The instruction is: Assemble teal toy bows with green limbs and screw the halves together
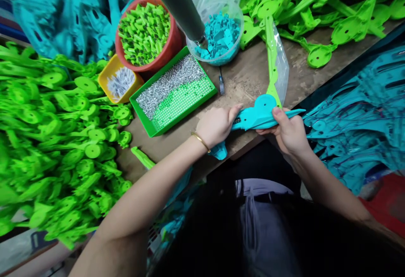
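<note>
My left hand (217,125) and my right hand (289,131) both grip a long teal plastic part (259,114) with a round hub, held flat just over the near edge of the brown table (247,78). The left fingers are wrapped round its left end, where a teal tip sticks out below the hand. The right thumb presses on top of its right arm. A green plastic arm (271,63) rises from the hub toward the back, lying against a clear plastic bag (281,63).
A green tray (144,116) of small metal pins lies left of my hands. Behind it stand a yellow box (106,83) of pins, a red bowl (171,47) of green pieces and a clear bowl (221,40) of teal pieces. Green parts pile at left and back right; teal parts (354,120) at right.
</note>
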Demonstrator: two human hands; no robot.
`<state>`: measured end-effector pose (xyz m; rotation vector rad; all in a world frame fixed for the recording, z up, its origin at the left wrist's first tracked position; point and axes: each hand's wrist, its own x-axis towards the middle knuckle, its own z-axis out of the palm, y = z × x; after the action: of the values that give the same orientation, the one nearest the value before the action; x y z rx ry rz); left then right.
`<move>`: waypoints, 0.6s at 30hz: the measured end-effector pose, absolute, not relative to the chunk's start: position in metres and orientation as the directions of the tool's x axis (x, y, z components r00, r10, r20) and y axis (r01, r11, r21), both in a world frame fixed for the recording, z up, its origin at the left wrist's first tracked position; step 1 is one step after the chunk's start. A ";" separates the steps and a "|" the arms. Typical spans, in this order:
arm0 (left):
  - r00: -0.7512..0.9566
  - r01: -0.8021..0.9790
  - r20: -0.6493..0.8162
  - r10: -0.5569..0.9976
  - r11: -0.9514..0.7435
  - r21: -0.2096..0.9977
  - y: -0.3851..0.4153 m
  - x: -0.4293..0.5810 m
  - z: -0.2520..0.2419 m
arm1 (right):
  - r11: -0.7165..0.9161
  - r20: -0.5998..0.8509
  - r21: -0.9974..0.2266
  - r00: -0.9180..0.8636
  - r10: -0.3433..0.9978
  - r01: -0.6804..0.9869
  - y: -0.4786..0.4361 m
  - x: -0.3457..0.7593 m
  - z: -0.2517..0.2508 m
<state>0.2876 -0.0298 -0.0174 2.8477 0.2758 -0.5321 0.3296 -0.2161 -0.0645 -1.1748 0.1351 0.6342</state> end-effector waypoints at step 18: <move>0.861 0.493 -0.329 0.386 -0.793 0.358 0.001 0.214 -0.012 | 0.211 -0.386 -0.855 0.854 0.349 -0.473 -0.216 0.342 -0.059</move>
<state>0.2140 0.0008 -0.0116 2.5968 0.6469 -0.3330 0.3416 -0.2161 -0.0585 -1.2320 0.1174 0.5729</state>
